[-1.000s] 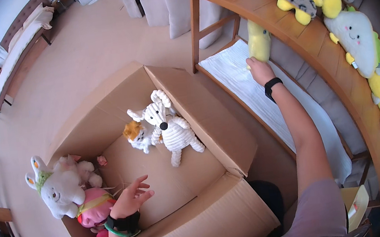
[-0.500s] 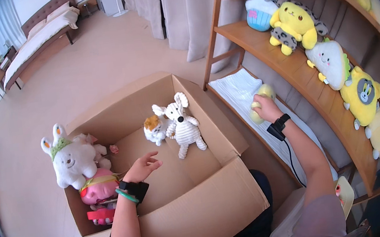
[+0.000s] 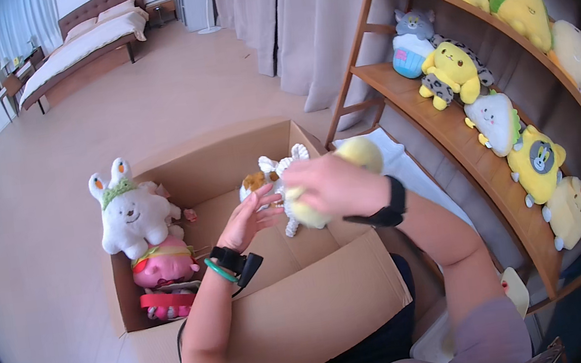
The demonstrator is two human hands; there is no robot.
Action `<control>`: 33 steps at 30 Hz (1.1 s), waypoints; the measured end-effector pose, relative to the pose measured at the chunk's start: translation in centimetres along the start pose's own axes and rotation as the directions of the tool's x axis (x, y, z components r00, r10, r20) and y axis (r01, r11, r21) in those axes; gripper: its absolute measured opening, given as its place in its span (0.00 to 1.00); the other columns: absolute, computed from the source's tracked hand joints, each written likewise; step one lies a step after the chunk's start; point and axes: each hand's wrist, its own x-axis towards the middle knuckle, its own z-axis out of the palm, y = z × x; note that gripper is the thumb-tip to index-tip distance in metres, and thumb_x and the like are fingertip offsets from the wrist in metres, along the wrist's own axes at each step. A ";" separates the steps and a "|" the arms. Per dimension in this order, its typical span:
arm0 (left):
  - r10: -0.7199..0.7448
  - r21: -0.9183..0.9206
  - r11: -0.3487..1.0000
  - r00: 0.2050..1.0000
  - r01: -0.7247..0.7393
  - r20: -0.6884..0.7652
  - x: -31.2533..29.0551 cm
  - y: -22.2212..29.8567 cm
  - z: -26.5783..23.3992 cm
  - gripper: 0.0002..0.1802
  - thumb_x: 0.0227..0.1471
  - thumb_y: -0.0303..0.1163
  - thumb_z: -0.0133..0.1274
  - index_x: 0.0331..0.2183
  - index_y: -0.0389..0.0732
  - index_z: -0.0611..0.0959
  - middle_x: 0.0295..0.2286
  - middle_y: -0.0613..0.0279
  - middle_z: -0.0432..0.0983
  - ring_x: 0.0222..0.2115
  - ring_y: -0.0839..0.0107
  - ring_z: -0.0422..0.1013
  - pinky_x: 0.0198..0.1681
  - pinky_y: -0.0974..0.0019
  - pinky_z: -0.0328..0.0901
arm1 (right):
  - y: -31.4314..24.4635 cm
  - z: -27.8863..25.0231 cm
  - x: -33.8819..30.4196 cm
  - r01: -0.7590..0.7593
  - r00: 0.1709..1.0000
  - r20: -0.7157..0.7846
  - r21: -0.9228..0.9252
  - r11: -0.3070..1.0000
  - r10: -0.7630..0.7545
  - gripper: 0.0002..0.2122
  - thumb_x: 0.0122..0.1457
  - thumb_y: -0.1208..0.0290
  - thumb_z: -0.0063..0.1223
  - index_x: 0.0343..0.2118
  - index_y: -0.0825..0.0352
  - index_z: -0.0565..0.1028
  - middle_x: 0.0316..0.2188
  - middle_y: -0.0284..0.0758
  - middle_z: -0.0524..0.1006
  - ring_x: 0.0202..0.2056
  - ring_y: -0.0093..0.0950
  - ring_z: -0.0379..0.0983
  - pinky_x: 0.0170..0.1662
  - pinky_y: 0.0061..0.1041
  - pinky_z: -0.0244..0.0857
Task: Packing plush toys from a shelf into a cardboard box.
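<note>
There are two hands (image 3: 240, 228) (image 3: 335, 184), one cardboard box (image 3: 316, 318), one bed (image 3: 86, 50).

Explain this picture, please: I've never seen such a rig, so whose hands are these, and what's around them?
No machine here: these are a person's bare hands, seen by a wide fisheye camera on the person's head, whose lens bends straight edges. The right hand holds a pale yellow plush toy; the left hand is open and empty over the cardboard box. In the box are a pink plush and others; more soft toys sit on the wooden shelves.
</note>
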 end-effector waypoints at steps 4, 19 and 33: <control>-0.134 -0.237 0.965 0.987 0.110 -0.089 -0.8 -1.3 -0.3 0.38 0.49 0.63 0.35 0.50 0.42 0.66 0.47 0.63 0.64 0.48 0.70 0.62 0.49 0.60 0.57 | -1.5 7.4 3.9 -0.029 0.914 0.402 -0.050 0.998 0.047 0.07 0.43 0.77 0.46 0.28 0.67 0.70 0.28 0.40 0.73 0.32 0.39 0.71 0.32 0.33 0.65; -0.150 -0.178 0.973 0.989 0.150 0.014 0.2 -1.5 -1.2 0.30 0.46 0.37 0.53 0.50 0.40 0.63 0.45 0.58 0.65 0.47 0.68 0.62 0.48 0.62 0.60 | -1.4 10.4 2.9 -0.009 0.988 0.156 0.161 0.987 -0.016 0.06 0.46 0.72 0.51 0.28 0.66 0.73 0.28 0.37 0.74 0.32 0.34 0.71 0.36 0.29 0.65; 0.063 -0.247 0.962 0.975 -0.116 -0.211 0.9 -1.0 -2.4 0.37 0.43 0.29 0.57 0.53 0.41 0.57 0.47 0.58 0.62 0.48 0.65 0.61 0.50 0.60 0.59 | 11.3 15.1 -2.1 -0.355 0.549 0.126 0.930 0.093 0.826 0.20 0.53 0.62 0.52 0.47 0.67 0.66 0.38 0.32 0.71 0.39 0.22 0.68 0.39 0.22 0.63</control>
